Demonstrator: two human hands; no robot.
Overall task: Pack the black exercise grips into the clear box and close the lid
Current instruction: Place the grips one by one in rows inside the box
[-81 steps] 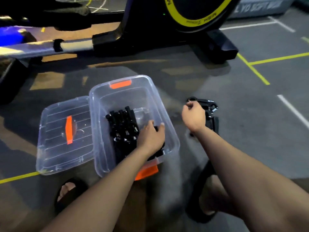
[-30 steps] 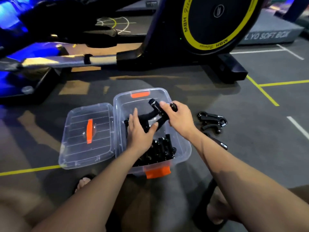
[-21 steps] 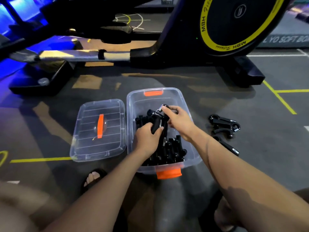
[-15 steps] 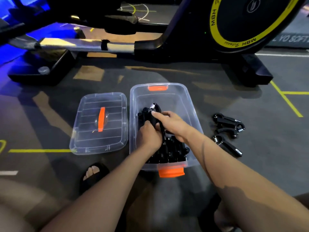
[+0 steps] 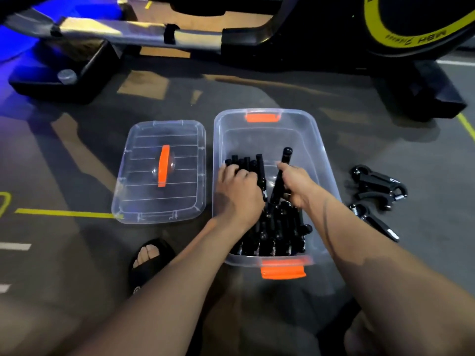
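black spring-ended grips [image 5: 272, 227] stacked inside the clear box [image 5: 321, 150]

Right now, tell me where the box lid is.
In the head view, the clear lid lies flat on the floor just left of the open clear box, beyond the sandalled foot.
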